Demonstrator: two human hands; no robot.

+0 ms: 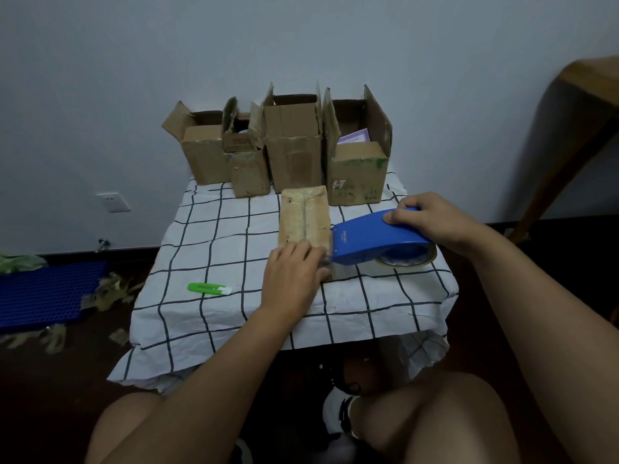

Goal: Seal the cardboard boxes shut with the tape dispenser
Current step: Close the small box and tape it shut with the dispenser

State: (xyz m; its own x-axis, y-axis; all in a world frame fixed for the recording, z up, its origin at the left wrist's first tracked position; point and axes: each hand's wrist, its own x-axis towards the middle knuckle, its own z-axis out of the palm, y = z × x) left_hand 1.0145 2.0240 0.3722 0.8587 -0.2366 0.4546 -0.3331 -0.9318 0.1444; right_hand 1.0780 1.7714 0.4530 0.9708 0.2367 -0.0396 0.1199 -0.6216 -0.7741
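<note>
a small closed box [304, 220] is seen lying flat near the middle of the table [234, 316], its long axis running away from the person, with a taped seam down the middle of its top. the near end of the box is pressed down by the left hand [294, 273], whose fingers lie fairly straight across the top and near corner; nothing is wrapped in that grip.

the blue dispenser [375, 238] is held by the right hand [432, 222], the fingers curled over its rear arch and the thumb not shown. the dispenser lies just right of the box, its front edge touching or nearly touching the box's near right corner, beside the left fingertips. its tape roll [407, 257] sits low at the back. whether a strip is already stuck to the box cannot be told.

the coming pull is judged to turn on this: the box lies to the left of the dispenser, so tape would be drawn crosswise or turned to follow the long axis away from the body. the left hand is nearer the box and is placed to steady it.

four open boxes [294, 142] stand in a row at the far edge, unsealed. a green cutter [209, 289] lies to the left, apart.
</note>
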